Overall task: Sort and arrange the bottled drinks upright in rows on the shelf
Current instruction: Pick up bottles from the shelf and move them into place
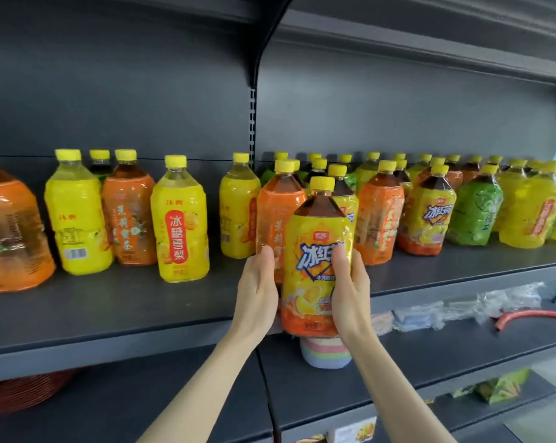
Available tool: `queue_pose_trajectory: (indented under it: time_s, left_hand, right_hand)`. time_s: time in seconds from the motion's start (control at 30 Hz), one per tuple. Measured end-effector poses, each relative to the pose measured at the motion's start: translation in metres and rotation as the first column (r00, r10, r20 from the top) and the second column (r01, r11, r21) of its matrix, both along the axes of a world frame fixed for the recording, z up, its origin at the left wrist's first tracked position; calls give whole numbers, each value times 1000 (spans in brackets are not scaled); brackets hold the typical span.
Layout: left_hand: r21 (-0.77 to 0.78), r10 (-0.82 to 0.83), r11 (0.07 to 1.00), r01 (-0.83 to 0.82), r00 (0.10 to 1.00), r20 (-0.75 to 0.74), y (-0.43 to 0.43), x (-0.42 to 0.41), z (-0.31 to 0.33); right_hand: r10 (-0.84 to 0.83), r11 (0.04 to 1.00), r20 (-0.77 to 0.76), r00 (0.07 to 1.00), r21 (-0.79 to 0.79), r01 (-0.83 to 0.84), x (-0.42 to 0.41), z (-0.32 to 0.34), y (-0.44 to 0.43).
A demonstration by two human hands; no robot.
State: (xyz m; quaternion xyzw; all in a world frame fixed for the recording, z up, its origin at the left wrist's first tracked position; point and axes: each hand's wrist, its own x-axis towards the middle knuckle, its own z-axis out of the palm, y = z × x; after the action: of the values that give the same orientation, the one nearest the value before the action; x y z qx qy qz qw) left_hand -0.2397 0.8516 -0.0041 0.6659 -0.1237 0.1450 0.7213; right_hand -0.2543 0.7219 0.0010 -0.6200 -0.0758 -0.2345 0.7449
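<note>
Six bottles (pixel 179 219) stand spaced on the left of the shelf (pixel 110 314): two orange, three yellow, one dark behind. At mid-shelf, by the front edge, the left hand (pixel 257 289) and right hand (pixel 350 289) clasp one tea bottle (pixel 315 219) around its label. It looks full, probably heavy and slick, so a mid-body grip suits it. On the right, a crowd (pixel 430 206) of bottles is too packed to count.

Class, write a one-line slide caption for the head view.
A yellow-labelled bottle, gripped by the left hand and right hand, at the shelf edge.
</note>
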Motion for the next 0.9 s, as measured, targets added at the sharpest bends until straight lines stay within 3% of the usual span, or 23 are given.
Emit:
queue_pose_trajectory:
  time_s: [0.1, 0.23, 0.37, 0.57, 0.7, 0.9]
  left_hand:
    - [-1, 21, 1000, -21, 996, 83, -22, 14, 5]
    - [134, 43, 988, -78, 969, 242, -56, 37, 20]
    - [213, 54, 969, -124, 950, 309, -87, 62, 35]
    - [294, 172, 921, -257, 943, 286, -114, 103, 50]
    - [359, 320, 814, -457, 868, 380, -122, 109, 49]
    - [296, 303, 835, -464, 836, 457, -124, 98, 46]
  right_hand:
    - [-89, 996, 9, 996, -15, 89, 15, 4, -31]
    - [-230, 973, 0, 973, -13, 230, 32, 6, -66]
    - [-315, 949, 7, 949, -8, 315, 46, 8, -96]
    - [-319, 948, 11, 948, -12, 319, 62, 5, -130]
    - [-275, 961, 21, 961, -26, 275, 72, 2, -146]
    - [-221, 974, 34, 975, -54, 222, 81, 0, -158]
